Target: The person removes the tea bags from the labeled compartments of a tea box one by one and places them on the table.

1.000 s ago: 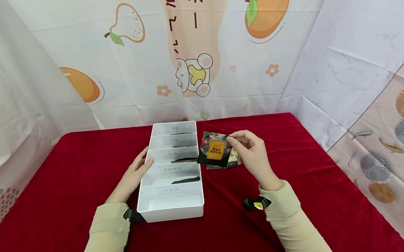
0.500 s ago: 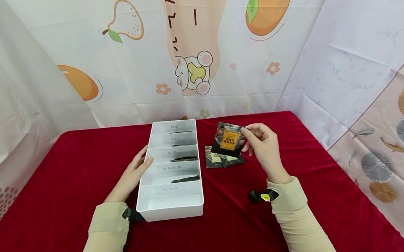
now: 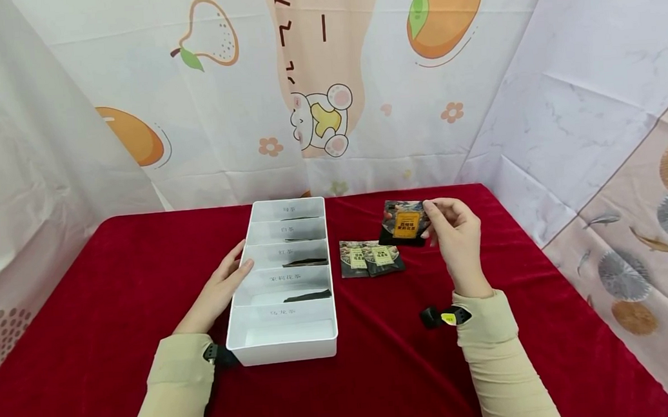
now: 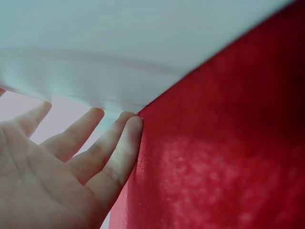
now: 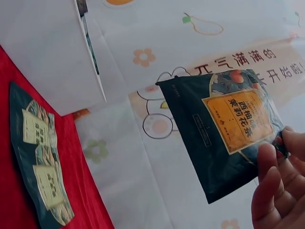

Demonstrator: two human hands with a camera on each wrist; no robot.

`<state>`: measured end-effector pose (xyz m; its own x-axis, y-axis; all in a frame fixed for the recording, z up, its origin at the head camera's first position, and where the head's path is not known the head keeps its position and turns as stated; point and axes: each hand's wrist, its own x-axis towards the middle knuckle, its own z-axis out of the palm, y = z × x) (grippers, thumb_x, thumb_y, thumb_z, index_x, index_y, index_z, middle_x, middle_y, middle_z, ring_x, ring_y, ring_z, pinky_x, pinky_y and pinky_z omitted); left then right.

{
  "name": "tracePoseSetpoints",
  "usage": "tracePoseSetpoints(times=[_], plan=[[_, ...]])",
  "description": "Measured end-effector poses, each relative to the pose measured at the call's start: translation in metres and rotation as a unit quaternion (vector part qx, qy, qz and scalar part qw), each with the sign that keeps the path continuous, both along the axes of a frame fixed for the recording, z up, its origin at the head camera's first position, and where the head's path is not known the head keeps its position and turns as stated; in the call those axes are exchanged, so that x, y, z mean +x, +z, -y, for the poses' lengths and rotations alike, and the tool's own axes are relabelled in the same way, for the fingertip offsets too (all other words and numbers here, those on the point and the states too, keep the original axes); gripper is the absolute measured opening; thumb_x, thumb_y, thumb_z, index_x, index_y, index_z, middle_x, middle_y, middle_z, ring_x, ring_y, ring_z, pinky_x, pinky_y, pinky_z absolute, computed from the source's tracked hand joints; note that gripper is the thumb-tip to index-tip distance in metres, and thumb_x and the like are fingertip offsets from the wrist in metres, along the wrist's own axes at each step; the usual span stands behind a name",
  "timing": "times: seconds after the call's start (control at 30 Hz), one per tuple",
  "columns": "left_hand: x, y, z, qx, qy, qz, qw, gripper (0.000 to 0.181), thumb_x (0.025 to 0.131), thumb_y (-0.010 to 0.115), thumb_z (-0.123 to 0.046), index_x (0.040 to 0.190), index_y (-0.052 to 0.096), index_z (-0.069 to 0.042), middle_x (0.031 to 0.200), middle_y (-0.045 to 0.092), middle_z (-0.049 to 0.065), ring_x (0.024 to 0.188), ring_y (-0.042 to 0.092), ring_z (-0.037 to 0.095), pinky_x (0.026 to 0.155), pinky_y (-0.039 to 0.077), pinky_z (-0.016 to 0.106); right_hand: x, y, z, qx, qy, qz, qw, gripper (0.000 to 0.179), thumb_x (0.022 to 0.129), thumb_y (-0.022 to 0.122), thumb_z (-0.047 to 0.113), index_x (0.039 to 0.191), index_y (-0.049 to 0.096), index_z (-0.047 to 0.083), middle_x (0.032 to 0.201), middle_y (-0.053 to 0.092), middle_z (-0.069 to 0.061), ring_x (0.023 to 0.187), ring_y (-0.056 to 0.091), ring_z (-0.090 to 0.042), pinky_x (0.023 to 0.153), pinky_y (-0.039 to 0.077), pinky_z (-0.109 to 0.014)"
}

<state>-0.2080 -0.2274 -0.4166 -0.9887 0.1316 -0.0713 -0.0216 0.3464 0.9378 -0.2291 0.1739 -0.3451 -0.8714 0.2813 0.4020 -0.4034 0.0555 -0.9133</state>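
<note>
One sachet [image 5: 224, 133] labelled "茉莉花茶" | right grip [image 3: 458, 238] pinching it | left grip [image 3: 220, 291] spread against box [image 3: 283, 353]

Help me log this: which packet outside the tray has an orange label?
The packet the right hand holds; the two packets on the cloth have pale yellow labels.

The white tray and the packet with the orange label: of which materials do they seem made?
White tray: probably moulded plastic, smooth with a faint sheen, judging by its thin, uniform walls. Packet: likely plastic or foil film, slightly glossy; its creases catch light.
</note>
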Motion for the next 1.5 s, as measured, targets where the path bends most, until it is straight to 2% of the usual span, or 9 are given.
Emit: tracePoseSetpoints(times=[0.23,0.57,0.63,0.8,0.87,1.27,1.37,1.5], plan=[[0.001,0.001,0.000,0.000,-0.001,0.002,1.0000,0.067,0.103,0.047,-0.044,0.160,0.014,-0.029,0.150,0.039,0.024,0.119,0.058,0.038,0.093,0.053,0.045,-0.003,0.000,-0.008,-0.022,-0.021,0.004,0.9995,0.004,0.094,0.069,0.014,0.093,0.070,0.010,0.072,0.068,0.008,0.045,0.055,-0.008,0.044,0.043,-0.019],[0.000,0.000,0.000,0.004,-0.003,0.000,1.0000,0.067,0.104,0.047,-0.043,0.160,0.014,-0.029,0.150,0.039,0.025,0.119,0.058,0.037,0.092,0.053,0.043,-0.006,-0.003,-0.016,-0.014,-0.043,0.026,0.9986,0.006,0.096,0.065,0.011,0.095,0.069,0.015,0.071,0.066,0.010,0.047,0.056,-0.006,0.043,0.042,-0.017],[0.000,0.000,0.000,0.006,-0.004,-0.001,1.0000,0.067,0.104,0.047,-0.042,0.160,0.014,-0.028,0.150,0.039,0.025,0.119,0.058,0.038,0.092,0.053,0.044,-0.006,-0.004,-0.017,-0.003,-0.042,0.032,0.9986,0.005,0.096,0.065,0.013,0.100,0.069,0.011,0.072,0.066,0.011,0.048,0.056,-0.005,0.043,0.042,-0.018],[0.000,0.000,-0.001,0.003,-0.003,0.003,1.0000,0.067,0.104,0.047,-0.044,0.160,0.013,-0.029,0.151,0.037,0.025,0.121,0.056,0.040,0.093,0.053,0.048,-0.008,-0.007,-0.022,0.013,-0.042,0.049,0.9978,0.021,0.097,0.064,0.017,0.110,0.067,0.000,0.073,0.066,0.014,0.048,0.056,-0.005,0.043,0.043,-0.018],[0.001,0.000,-0.001,0.003,-0.003,0.003,1.0000,0.067,0.104,0.047,-0.044,0.160,0.014,-0.030,0.151,0.037,0.024,0.121,0.057,0.039,0.093,0.053,0.047,-0.008,-0.007,-0.024,0.013,-0.046,0.058,0.9972,0.023,0.097,0.065,0.017,0.110,0.067,-0.001,0.073,0.066,0.014,0.048,0.056,-0.005,0.043,0.043,-0.018],[0.001,0.000,0.000,0.006,-0.002,0.003,1.0000,0.067,0.103,0.047,-0.046,0.160,0.014,-0.031,0.150,0.040,0.023,0.118,0.059,0.035,0.089,0.053,0.041,-0.014,-0.011,-0.032,-0.036,-0.047,0.100,0.9932,0.010,0.093,0.069,0.015,0.101,0.069,0.008,0.069,0.063,0.009,0.045,0.052,-0.007,0.041,0.041,-0.020],[0.000,-0.001,-0.001,0.004,0.001,0.005,1.0000,0.068,0.102,0.048,-0.048,0.160,0.015,-0.032,0.149,0.041,0.022,0.117,0.059,0.035,0.088,0.053,0.039,-0.018,-0.011,-0.034,-0.021,-0.038,0.110,0.9930,0.008,0.093,0.069,0.016,0.100,0.070,0.011,0.068,0.063,0.009,0.045,0.050,-0.007,0.042,0.040,-0.021],[0.000,-0.003,0.000,0.003,-0.003,0.001,1.0000,0.069,0.102,0.048,-0.048,0.160,0.015,-0.030,0.150,0.040,0.023,0.118,0.058,0.036,0.089,0.053,0.039,-0.026,-0.011,-0.039,0.027,-0.019,0.134,0.9904,0.005,0.094,0.069,0.021,0.098,0.069,0.017,0.068,0.063,0.012,0.045,0.048,-0.006,0.043,0.041,-0.020]])
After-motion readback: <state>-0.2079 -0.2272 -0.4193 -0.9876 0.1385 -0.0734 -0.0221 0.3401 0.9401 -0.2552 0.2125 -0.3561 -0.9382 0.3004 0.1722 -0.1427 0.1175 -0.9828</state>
